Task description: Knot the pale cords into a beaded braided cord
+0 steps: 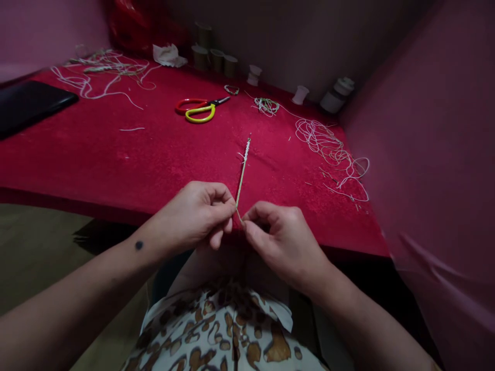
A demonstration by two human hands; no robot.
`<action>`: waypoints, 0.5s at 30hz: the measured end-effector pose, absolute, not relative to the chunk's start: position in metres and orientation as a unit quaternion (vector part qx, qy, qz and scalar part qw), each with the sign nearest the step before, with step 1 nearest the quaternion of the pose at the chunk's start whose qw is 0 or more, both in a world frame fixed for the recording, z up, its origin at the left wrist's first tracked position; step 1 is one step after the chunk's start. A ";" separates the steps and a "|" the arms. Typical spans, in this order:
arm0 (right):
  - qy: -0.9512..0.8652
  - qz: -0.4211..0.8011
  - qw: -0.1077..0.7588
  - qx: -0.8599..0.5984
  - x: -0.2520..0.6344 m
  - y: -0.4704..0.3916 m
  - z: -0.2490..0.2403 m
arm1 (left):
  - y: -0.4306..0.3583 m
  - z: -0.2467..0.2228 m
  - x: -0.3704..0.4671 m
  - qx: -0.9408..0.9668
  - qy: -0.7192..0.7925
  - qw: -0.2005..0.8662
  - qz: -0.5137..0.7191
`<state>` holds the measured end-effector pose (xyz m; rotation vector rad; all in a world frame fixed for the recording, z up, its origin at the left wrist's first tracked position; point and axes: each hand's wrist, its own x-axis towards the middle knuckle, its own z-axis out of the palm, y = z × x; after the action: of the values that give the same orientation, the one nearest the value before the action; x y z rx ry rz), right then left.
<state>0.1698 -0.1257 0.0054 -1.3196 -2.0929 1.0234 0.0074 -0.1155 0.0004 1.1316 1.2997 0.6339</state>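
Observation:
A thin braided cord, green below and white knotted near its far end, runs from the red table top toward me. That far end appears fixed to the cloth by a small pin or hook. My left hand pinches the near end of the cord between thumb and forefinger, at the table's front edge. Just to the right, my right hand is closed in a pinch on a fine loose strand that comes from the same spot. Short white thread ends stick out beside the white section.
Red-and-yellow scissors lie beyond my hands. Tangled white thread is at the back left, more thread at the right. A black phone-like slab, thread spools and a white bottle stand around the edges.

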 end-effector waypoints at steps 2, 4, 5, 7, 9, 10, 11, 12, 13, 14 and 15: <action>-0.764 0.372 0.243 -0.469 0.168 -0.142 0.001 | -0.115 0.003 0.008 0.456 0.547 0.646 0.276; -0.774 0.366 0.233 -0.461 0.165 -0.155 -0.008 | -0.115 0.004 0.009 0.427 0.528 0.675 0.290; -0.781 0.365 0.220 -0.456 0.164 -0.161 -0.012 | -0.116 0.004 0.010 0.416 0.519 0.685 0.297; -0.800 0.373 0.167 -0.440 0.164 -0.168 -0.019 | -0.117 0.004 0.010 0.406 0.506 0.697 0.306; -0.828 0.381 0.087 -0.402 0.168 -0.170 -0.019 | -0.118 0.002 0.010 0.406 0.504 0.695 0.313; -0.837 0.383 0.064 -0.384 0.171 -0.168 -0.017 | -0.119 0.001 0.009 0.409 0.504 0.692 0.316; -0.840 0.383 0.071 -0.379 0.174 -0.165 -0.013 | -0.120 0.000 0.009 0.412 0.502 0.690 0.320; -0.830 0.383 0.108 -0.391 0.177 -0.161 -0.007 | -0.120 -0.001 0.008 0.414 0.498 0.690 0.322; -0.804 0.387 0.169 -0.419 0.180 -0.156 -0.002 | -0.120 -0.002 0.007 0.415 0.493 0.692 0.325; -0.759 0.397 0.238 -0.459 0.181 -0.150 0.004 | -0.120 -0.003 0.007 0.416 0.486 0.696 0.326; -0.703 0.427 0.280 -0.496 0.182 -0.143 0.008 | -0.120 -0.004 0.007 0.417 0.480 0.699 0.325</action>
<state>0.1816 -0.1432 0.0083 -1.3296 -1.8842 1.1449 0.0067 -0.1198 -0.0037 0.9299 1.0702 0.7247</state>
